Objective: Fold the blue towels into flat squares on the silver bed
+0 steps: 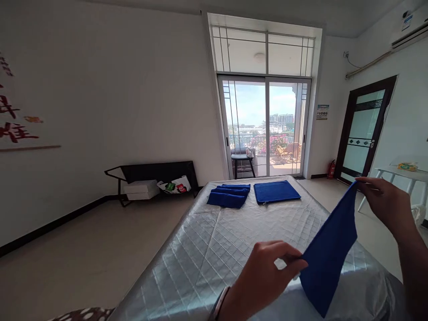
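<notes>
A person's two bare hands hold up a flat, deep-blue fabric cloth (pixel 329 249) over the near right part of a bed-like surface with a silvery, diamond-quilted cover (pixel 187 240). The left hand (pixel 267 272), a band (pixel 220 303) at its wrist, pinches the lower corner of the cloth's upper edge, thumb and forefinger closed on the fabric with a small gap behind the fingertips. The right hand (pixel 388 205) grips the edge's other end, higher and farther right, between closed fingertips. The step in hand appears to be handling the single cloth by its edge, spread between the hands; any next move would call for both pinches to stay firm and the raised end to be brought level with the lower one, so the fabric lies straight. The cloth's long axis seems to follow that taut edge, climbing on a slant from the left hand up and away to the right, while the free side hangs below, one corner pointing down toward the cover. Farther along the surface, toward the sliding glass door (pixel 266 129), rest a row of overlapping blue cloths (pixel 230 196) and, just to its right, a flat, rectangular blue cloth stack (pixel 277 191).
</notes>
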{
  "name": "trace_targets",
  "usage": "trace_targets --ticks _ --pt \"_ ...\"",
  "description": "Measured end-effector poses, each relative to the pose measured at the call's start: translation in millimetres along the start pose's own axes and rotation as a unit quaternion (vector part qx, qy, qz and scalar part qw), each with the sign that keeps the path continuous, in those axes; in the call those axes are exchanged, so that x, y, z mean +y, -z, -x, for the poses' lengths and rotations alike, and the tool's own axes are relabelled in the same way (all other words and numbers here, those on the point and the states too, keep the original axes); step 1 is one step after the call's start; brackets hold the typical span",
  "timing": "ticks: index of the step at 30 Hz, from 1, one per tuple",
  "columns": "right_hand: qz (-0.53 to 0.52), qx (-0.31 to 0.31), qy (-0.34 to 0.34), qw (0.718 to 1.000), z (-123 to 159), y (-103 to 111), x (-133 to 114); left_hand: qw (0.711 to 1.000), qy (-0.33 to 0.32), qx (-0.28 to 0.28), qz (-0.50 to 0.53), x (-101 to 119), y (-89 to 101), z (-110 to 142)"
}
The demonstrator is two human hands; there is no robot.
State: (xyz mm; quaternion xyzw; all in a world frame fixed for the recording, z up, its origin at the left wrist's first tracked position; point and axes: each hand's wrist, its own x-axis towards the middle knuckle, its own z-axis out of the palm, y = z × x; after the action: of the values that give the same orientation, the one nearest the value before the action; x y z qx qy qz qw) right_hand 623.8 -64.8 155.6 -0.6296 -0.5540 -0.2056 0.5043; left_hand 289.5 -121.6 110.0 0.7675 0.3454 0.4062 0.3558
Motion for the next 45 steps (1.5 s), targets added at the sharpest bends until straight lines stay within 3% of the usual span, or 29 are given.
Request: trace_targets --ticks 5,10,14,17,21,25,28,31,34,38,42,45 --pt "0.031 0.08 -0.05 0.995 -6.5 7.1 -4.1 0.996 -0.031 -0.031 0.082 7.1 -32.9 -7.4" --pt "0.032 0.134 -0.096 0.986 -18.2 19.1 10.2 0.984 -0.035 -0.066 0.162 8.9 -74.3 -25.3" --pt "0.023 0.105 -0.068 0.992 -33.4 -9.7 25.3 0.986 -0.039 -0.025 0.16 -4.3 -88.1 -41.5" --pt "-0.009 -0.006 -0.025 1.0 -39.4 -61.1 22.4 0.993 -0.009 0.016 0.12 -28.6 -78.5 -49.3" --pt "-0.052 -0.166 0.016 0.985 -23.0 -154.0 -10.9 0.994 0.086 0.053 0.036 -83.2 -47.5 -43.8" --pt "-0.069 -0.327 0.035 0.942 23.1 -248.9 -65.2 0.978 0.175 0.077 -0.078 -148.6 -12.9 -13.6" --pt "-0.09 -0.386 0.054 0.917 66.4 -307.4 -107.7 0.955 0.238 0.072 -0.162 -186.3 9.4 16.8" --pt "-0.102 -0.435 0.068 0.892 106.7 -351.2 -145.5 0.925 0.291 0.064 -0.234 -207.5 28.2 42.6" --pt "-0.108 -0.467 0.08 0.874 138.8 -382.9 -175.8 0.909 0.322 0.055 -0.259 -218.3 43.0 60.2" --pt "-0.109 -0.494 0.096 0.857 170.3 -409.9 -204.0 0.9 0.339 0.051 -0.268 -228.0 54.6 75.1" --pt "-0.12 -0.5 0.122 0.849 195.2 -416.5 -216.1 0.893 0.354 0.048 -0.275 -232.5 57.9 83.6" --pt "-0.131 -0.497 0.144 0.845 206.7 -405.8 -204.4 0.889 0.356 0.05 -0.282 -233.1 57.3 85.5"
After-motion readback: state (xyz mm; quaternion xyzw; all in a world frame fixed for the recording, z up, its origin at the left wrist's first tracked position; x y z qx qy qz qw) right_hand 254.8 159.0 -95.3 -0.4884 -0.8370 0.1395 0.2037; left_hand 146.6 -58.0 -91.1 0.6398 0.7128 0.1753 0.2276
